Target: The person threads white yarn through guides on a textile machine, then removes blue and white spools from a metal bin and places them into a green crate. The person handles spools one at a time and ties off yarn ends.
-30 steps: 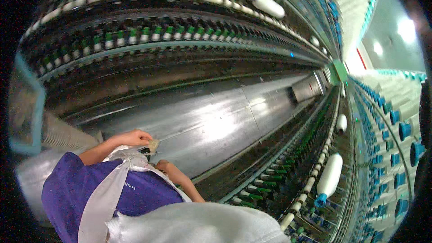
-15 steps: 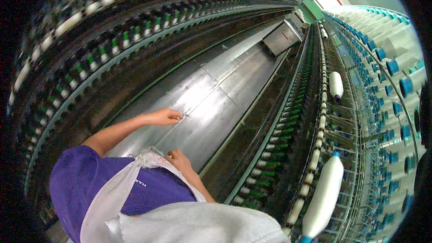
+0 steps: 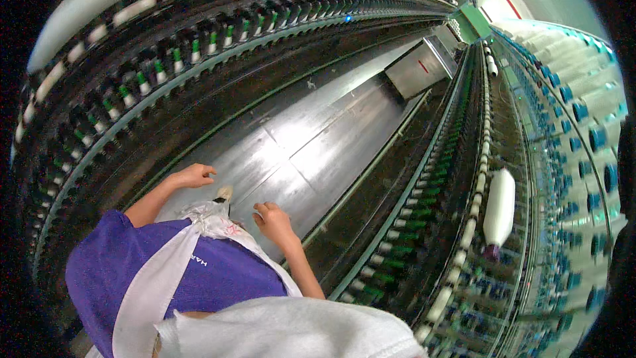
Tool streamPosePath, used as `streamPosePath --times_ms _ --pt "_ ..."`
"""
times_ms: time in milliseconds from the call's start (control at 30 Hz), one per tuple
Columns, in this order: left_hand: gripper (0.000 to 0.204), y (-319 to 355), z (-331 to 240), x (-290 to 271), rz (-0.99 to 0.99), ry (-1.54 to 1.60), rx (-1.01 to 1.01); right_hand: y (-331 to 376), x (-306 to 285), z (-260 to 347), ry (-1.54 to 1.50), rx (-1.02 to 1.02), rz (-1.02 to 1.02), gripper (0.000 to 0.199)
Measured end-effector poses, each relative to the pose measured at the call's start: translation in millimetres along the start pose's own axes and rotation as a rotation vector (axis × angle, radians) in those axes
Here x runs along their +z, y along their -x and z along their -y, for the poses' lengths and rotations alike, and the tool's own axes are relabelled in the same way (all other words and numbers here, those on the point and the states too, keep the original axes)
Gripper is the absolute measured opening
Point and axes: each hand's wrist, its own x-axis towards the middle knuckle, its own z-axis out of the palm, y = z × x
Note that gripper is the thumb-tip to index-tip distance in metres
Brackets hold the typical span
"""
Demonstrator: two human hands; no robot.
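Hanging loosely curled and empty, left hand (image 3: 193,176), right hand (image 3: 273,221), fingertips hidden, above grey aisle floor (image 3: 318,139).

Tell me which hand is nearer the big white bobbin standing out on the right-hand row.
Right. The right hand hangs over the shiny floor, on the side toward the big white bobbin. The left hand is across the body, farther from it. Neither touches it.

I am wearing a purple short-sleeved shirt (image 3: 199,272) with small white lettering on the chest. A broad white strap (image 3: 149,292) is crossing that shirt diagonally, and white cloth (image 3: 278,331) is bunching just below it. Beyond the shirt's sleeves my forearms are showing bare.
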Motion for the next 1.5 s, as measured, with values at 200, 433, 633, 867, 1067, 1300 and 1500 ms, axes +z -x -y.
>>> streamPosePath --times_ms 200,433,633,867,1067,1300,1500 --pt "0.041 -225.2 -11.3 -55.4 0.026 -0.084 0.055 -91.7 -56.4 -160.8 0.188 0.268 0.114 0.026" --pt "0.038 -501.8 -151.9 -136.5 0.022 -0.078 0.350 -131.1 -157.7 -338.0 0.108 0.622 0.011 0.032" --pt "0.030 -678.3 -231.0 -159.2 -0.160 0.031 0.221 -181.4 -250.1 -522.8 0.113 0.727 0.159 0.034" --pt "0.030 -797.5 -263.7 -202.9 -0.518 0.330 -0.014 -350.6 -394.7 -667.6 0.334 0.333 0.079 0.028" --pt "0.027 -905.2 -272.6 -254.6 -0.857 0.319 -0.119 -505.3 -445.7 -719.5 0.336 0.015 0.071 0.032" --pt "0.052 -1011.5 -262.1 -339.5 -1.398 0.224 -0.157 -611.8 -459.9 -771.5 0.250 -0.100 0.186 0.031" --pt "0.067 -1074.4 -237.8 -382.0 -1.596 0.326 -0.157 -678.4 -444.6 -862.5 0.252 -0.182 0.319 0.031"
